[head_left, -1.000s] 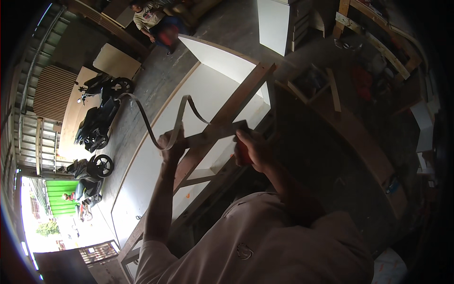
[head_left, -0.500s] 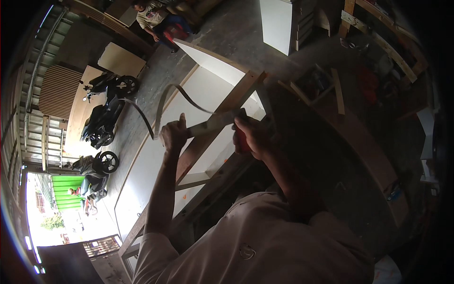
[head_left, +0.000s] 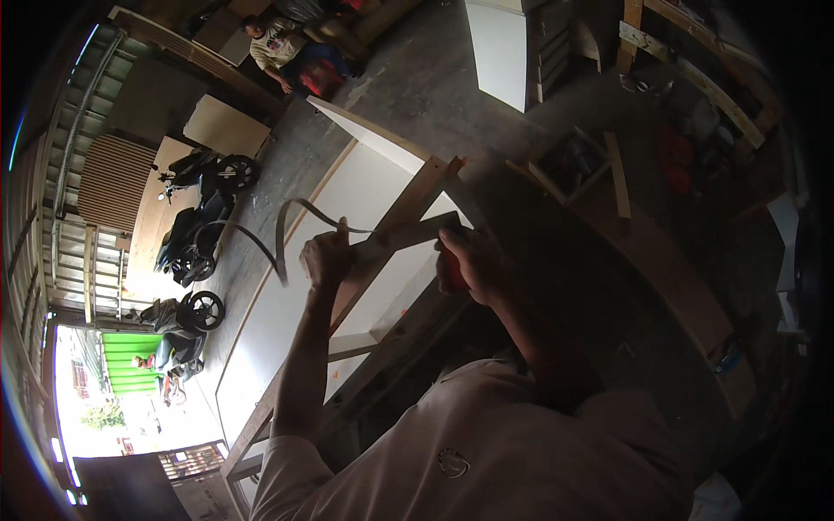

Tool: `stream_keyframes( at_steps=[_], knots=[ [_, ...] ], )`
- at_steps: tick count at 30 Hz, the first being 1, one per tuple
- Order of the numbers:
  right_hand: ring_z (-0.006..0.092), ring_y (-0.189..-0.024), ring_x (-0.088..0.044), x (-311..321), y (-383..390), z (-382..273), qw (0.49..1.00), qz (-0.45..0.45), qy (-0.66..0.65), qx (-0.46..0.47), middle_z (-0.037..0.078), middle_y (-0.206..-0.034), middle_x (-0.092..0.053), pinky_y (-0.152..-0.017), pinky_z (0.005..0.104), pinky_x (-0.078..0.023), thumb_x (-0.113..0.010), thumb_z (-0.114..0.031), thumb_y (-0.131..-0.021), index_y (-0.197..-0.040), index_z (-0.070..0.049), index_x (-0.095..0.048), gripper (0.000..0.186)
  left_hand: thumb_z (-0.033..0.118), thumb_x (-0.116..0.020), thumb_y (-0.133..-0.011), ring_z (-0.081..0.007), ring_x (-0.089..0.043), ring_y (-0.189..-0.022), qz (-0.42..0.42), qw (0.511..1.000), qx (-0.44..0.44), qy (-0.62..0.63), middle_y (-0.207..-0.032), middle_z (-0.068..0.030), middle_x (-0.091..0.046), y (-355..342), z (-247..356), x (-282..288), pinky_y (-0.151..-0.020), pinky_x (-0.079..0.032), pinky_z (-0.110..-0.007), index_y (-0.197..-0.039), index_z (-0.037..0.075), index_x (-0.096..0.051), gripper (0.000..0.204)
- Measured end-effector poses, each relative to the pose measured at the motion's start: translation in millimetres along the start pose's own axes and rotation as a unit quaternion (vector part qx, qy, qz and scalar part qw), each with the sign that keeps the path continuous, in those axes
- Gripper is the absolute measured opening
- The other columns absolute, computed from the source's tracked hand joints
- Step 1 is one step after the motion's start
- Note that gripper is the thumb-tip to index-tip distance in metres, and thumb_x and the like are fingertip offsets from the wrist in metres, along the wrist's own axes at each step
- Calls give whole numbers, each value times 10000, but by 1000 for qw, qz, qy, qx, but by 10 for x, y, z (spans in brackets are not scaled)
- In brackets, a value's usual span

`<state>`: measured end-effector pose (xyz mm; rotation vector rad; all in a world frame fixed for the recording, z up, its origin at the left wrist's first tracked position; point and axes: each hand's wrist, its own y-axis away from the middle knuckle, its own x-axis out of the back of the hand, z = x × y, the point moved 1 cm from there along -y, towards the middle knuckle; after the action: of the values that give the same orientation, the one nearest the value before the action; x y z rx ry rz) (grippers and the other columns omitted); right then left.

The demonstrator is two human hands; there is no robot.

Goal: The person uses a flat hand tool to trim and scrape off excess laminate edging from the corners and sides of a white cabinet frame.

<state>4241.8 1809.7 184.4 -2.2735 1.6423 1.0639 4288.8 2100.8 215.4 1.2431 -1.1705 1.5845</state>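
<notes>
A long thin flexible strip stretches between my hands, its free length curling up and off to the left. My left hand is closed around the strip, with the thumb up. Farther right, my right hand grips a red object close to the strip's other end; its exact kind is mostly hidden by my fingers. Below the strip lies a large white-panelled wooden cabinet carcass, crossed by a brown wooden rail.
Motorcycles stand at the left by leaning boards. A person sits at the far side. A white cabinet stands beyond the work. Wooden frames and a long curved board lie to the right.
Both hands stay closed while the strip's raised loop has sunk lower and shifted left. The right hand has moved slightly right and down; the whole view has shifted a little.
</notes>
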Motion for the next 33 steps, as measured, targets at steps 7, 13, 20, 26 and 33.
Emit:
stream_keyframes(
  at_steps=[7, 13, 20, 26, 33],
  knots=[
    [181, -500, -619, -6, -272, -140, 1000, 6, -30, -2, 64, -652, -619, -443, 329, -524, -548, -387, -1030, -942, -71, -565, 329, 534, -485, -1001, -398, -690, -674, -2, 1000, -1, 17, -680, -204, -688, -254, 151, 74, -677, -504, -521, -651, 58, -724, 637],
    [179, -495, -617, 223, -390, -229, 998, -1, -56, -24, 64, -645, -616, -443, 342, -524, -541, -350, -1039, -919, -76, -556, 299, 538, -494, -996, -411, -690, -709, 24, 999, -27, -4, -704, -202, -696, -353, 362, -17, -696, -503, -527, -684, 61, -740, 621],
    [201, -468, -602, 295, -395, -406, 999, 15, -41, 7, 81, -647, -611, -437, 355, -510, -531, -341, -1044, -925, -61, -546, 305, 571, -490, -981, -410, -708, -762, 38, 998, -37, -24, -743, -220, -699, -445, 547, -13, -733, -518, -535, -696, 50, -744, 646],
    [206, -479, -613, 319, -462, -393, 999, 18, -17, 28, 90, -679, -620, -443, 349, -523, -512, -330, -1048, -936, -48, -547, 305, 587, -492, -975, -405, -712, -769, 14, 999, -38, 7, -769, -217, -714, -556, 594, -37, -748, -522, -530, -742, 57, -768, 641],
    [204, -483, -625, 449, -456, -460, 998, 16, -14, 61, 91, -661, -617, -427, 341, -516, -498, -328, -1053, -955, -44, -565, 309, 542, -513, -976, -405, -706, -754, -7, 999, -44, 10, -736, -215, -704, -658, 788, -48, -726, -512, -520, -699, 59, -759, 609]
  ],
)
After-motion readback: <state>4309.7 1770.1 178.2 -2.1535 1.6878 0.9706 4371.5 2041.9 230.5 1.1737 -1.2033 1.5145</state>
